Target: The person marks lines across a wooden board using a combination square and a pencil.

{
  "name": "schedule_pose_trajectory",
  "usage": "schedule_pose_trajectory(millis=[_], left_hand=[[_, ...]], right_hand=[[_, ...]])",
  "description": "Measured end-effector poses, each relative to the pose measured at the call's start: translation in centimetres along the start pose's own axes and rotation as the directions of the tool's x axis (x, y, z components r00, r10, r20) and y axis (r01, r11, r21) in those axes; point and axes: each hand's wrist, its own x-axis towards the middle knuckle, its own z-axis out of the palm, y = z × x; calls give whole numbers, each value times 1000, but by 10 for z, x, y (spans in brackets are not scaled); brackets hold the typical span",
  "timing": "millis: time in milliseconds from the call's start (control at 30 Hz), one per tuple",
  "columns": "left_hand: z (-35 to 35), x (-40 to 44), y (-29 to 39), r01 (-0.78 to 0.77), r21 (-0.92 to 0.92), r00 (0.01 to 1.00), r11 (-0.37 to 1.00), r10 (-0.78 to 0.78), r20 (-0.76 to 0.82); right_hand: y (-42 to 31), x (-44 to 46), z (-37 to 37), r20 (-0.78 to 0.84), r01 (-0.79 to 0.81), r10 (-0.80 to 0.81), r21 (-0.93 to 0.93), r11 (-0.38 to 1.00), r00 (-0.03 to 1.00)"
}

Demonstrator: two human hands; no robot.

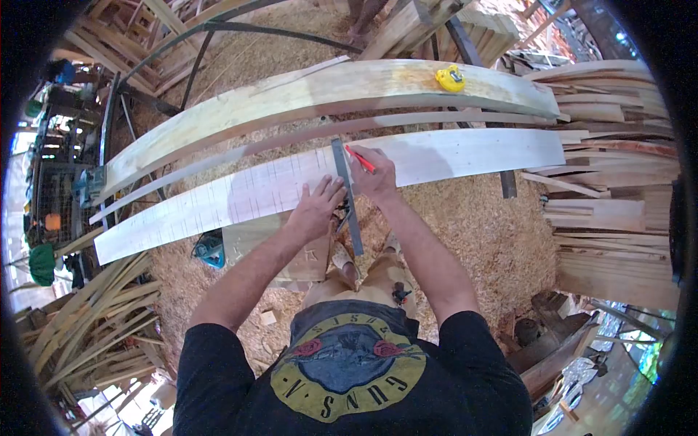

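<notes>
A long pale board (pixel 276 190) lies crosswise in front of me, with a row of pencil lines across its left and middle parts. A dark metal square or ruler (pixel 346 190) lies across it, its lower end sticking out past the near edge. My left hand (pixel 317 207) rests with spread fingers on the board just left of the ruler, fingertips near it. My right hand (pixel 374 174) is closed on a red pencil or marker (pixel 360 160), its tip by the ruler's right edge near the board's far side.
Beyond the board are a thin strip (pixel 291 135) and a thick beam (pixel 240 109) bearing a yellow tape measure (pixel 450 78). Wood pieces are stacked at right (pixel 603 211) and lower left (pixel 94 320). A teal power tool (pixel 209 249) sits below the board. Shavings (pixel 465 232) cover the floor.
</notes>
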Motion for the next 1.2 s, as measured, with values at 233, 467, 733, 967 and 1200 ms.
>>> schedule_pose_trajectory(millis=[233, 467, 733, 967, 1200], left_hand=[[-1, 1, 1, 11, 6, 1000, 1000, -11, 3], [-7, 0, 2, 1, 15, 1000, 1000, -1, -2], [-4, 1, 1, 4, 1, 1000, 1000, -4, -12], [-3, 0, 2, 2, -20, 1000, 1000, -2, -21], [1, 2, 0, 8, 59, 1000, 998, -9, 15]], right_hand=[[-6, -7, -3, 11, 60, -60, -54, 997, 998], [-24, -32, -21, 49, 49, -46, -67, 997, 998], [-13, -15, -6, 11, 58, -57, -31, 998, 998], [-19, -10, -5, 1, 31, -31, -26, 999, 1000], [-20, -29, -14, 61, 7, -4, -45, 999, 998]])
